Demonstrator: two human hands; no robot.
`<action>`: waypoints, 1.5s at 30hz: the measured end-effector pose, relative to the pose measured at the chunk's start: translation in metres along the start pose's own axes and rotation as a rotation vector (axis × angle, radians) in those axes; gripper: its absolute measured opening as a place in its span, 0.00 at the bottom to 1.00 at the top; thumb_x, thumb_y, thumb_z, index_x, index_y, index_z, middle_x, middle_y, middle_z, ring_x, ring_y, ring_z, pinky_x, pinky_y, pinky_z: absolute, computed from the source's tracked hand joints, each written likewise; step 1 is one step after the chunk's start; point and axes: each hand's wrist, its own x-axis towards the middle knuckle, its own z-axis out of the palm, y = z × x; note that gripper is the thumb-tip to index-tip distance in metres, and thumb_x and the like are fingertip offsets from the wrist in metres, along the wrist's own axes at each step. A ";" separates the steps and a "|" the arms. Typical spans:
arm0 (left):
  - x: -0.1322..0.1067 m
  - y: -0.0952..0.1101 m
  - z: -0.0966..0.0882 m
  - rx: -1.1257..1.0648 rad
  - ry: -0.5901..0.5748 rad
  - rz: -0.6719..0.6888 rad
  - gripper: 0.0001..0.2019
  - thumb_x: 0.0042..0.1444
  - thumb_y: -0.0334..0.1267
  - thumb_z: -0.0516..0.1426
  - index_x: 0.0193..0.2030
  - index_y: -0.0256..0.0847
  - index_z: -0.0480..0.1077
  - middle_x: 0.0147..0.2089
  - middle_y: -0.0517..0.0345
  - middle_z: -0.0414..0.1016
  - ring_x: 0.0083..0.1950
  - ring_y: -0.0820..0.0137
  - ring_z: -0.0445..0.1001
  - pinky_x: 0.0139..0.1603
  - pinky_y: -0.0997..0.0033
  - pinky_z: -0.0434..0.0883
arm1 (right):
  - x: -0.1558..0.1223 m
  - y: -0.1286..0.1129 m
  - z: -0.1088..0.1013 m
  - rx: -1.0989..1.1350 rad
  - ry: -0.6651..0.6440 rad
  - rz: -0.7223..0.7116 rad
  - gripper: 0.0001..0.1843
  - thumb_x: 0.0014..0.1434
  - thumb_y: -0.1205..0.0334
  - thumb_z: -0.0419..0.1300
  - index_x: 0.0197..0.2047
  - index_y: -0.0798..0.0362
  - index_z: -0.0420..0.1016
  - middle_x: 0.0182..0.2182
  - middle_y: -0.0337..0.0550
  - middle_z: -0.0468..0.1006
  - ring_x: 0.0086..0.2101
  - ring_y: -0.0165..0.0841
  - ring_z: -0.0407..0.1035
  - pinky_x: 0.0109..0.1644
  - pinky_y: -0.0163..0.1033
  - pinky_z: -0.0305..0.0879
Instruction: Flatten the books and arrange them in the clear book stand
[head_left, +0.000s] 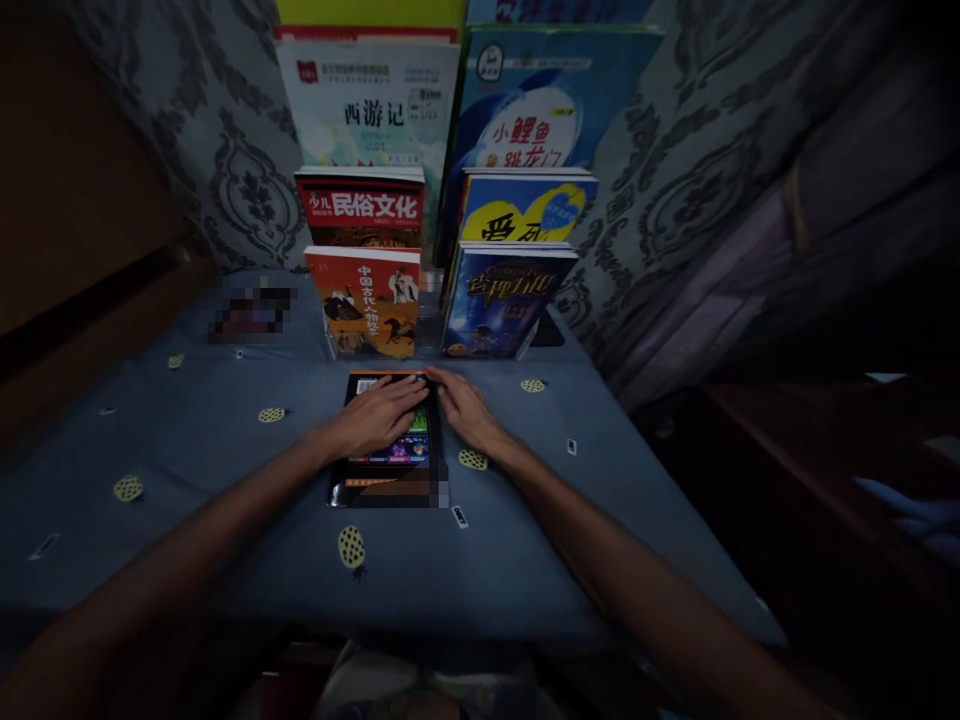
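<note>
A dark book (386,470) with an orange edge and small coloured pictures lies flat on the cloth-covered table, its lower part blurred by pixelation. My left hand (382,412) rests flat across the upper part of this book, fingers stretched toward its top right. At the book's upper right corner is my right hand (465,408), its fingertips touching the edge and its fingers extended. Both hands lie on the surface without gripping anything.
Just beyond stands a tiered display of books, with an orange book (371,305) and a blue book (499,305) in its front row. Blue patterned cloth (247,560) covers the table. A curtain (720,270) hangs at right, a brown wooden panel (82,180) at left.
</note>
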 end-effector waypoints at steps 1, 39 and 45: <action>-0.003 0.005 0.000 -0.004 -0.010 0.036 0.24 0.68 0.37 0.45 0.69 0.38 0.58 0.73 0.51 0.56 0.75 0.65 0.50 0.74 0.53 0.48 | 0.000 0.000 0.000 -0.001 -0.002 0.001 0.25 0.67 0.68 0.44 0.65 0.54 0.64 0.56 0.51 0.75 0.57 0.39 0.68 0.62 0.52 0.64; -0.040 -0.084 0.004 -0.442 0.317 -0.044 0.18 0.63 0.31 0.50 0.55 0.42 0.75 0.60 0.53 0.76 0.62 0.64 0.72 0.66 0.55 0.66 | -0.025 -0.101 0.021 -0.176 -0.471 -0.464 0.18 0.71 0.57 0.51 0.60 0.45 0.73 0.64 0.46 0.69 0.66 0.36 0.57 0.69 0.50 0.55; -0.040 -0.081 0.004 -0.415 0.349 -0.025 0.17 0.66 0.36 0.49 0.55 0.41 0.75 0.59 0.50 0.76 0.62 0.62 0.73 0.64 0.54 0.68 | 0.002 -0.065 0.017 -0.239 -0.393 -0.241 0.22 0.70 0.57 0.50 0.65 0.50 0.67 0.66 0.50 0.65 0.66 0.40 0.56 0.70 0.57 0.51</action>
